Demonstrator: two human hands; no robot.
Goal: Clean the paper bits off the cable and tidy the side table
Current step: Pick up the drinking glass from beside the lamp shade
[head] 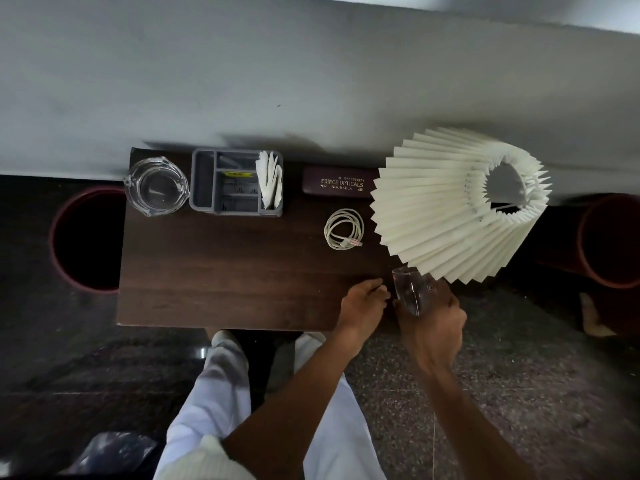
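Cable [343, 229], coiled loosely on the side table [221, 271] between the spectacle case [338, 180] and lamp shade [446, 202], looks light and limp, best pinched at the coil. From the left stand a glass ashtray [156, 186] and grey organiser [236, 182] with tissues; the left hand [363, 304] rests curled, holding nothing visible, while the right hand [433, 315] grips a fragile clear glass [410, 289] under the shade.

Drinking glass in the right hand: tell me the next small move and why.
Probably set the drinking glass down upright on the bare wood of the side table, clear of the lamp shade. The right hand holds it tilted at the table's front edge, right under the shade's rim, while the left hand rests beside it. The coiled cable already lies tidy.
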